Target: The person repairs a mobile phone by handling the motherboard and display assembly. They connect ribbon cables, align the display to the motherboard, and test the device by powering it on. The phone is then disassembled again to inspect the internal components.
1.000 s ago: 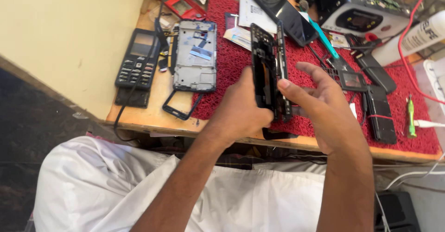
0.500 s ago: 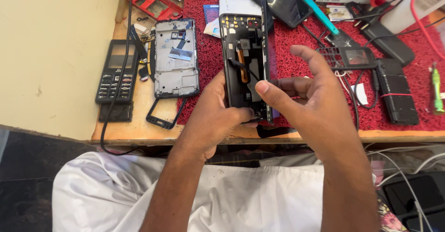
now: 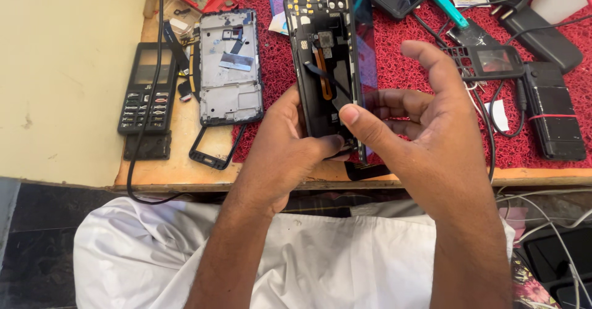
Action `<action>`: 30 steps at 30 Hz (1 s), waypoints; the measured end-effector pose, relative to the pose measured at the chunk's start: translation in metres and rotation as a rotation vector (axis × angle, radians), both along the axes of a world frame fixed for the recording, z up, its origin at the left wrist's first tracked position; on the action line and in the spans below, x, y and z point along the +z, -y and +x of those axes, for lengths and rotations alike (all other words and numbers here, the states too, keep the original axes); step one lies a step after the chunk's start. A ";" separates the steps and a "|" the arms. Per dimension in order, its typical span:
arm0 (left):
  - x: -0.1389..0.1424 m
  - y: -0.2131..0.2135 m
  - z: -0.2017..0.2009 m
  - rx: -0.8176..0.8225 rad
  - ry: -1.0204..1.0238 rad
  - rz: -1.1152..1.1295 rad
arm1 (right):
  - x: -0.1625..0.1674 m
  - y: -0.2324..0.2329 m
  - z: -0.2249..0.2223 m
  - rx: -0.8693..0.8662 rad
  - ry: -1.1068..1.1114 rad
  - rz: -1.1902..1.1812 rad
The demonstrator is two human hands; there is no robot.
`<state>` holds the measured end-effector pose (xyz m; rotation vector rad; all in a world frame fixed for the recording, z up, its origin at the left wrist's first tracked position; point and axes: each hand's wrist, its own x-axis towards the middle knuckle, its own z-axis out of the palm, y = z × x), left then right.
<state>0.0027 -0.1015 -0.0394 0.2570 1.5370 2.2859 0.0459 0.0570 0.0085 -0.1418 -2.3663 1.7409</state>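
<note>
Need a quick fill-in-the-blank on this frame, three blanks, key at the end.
1. Both hands hold an opened ____ above the bench.
2. The left hand grips the phone frame from its ____ side.
3. The keypad phone lies on bare wood, ____ of the red mat.

Missing words: phone; left; left

At your far left on the counter [image 3: 179, 173] lies a black keypad phone [image 3: 147, 90] with a dark screen. A small screen frame [image 3: 484, 60] lies right, and a white label [image 3: 497, 115] below it.
</note>
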 end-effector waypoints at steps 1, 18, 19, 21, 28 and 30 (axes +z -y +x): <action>0.000 -0.001 0.000 0.006 -0.009 0.000 | -0.001 0.000 -0.001 0.009 -0.018 -0.014; -0.006 -0.010 -0.007 0.180 0.020 0.109 | -0.021 0.002 0.019 0.063 -0.229 -0.289; -0.007 -0.010 -0.007 0.179 0.004 0.131 | -0.023 0.003 0.021 0.067 -0.246 -0.281; -0.009 -0.009 -0.008 0.173 0.000 0.151 | -0.024 0.003 0.024 0.056 -0.234 -0.248; -0.014 -0.007 -0.009 0.178 0.100 0.175 | -0.026 0.005 0.034 0.032 -0.247 -0.266; -0.017 -0.008 -0.010 0.190 0.105 0.179 | -0.028 0.006 0.035 0.024 -0.239 -0.276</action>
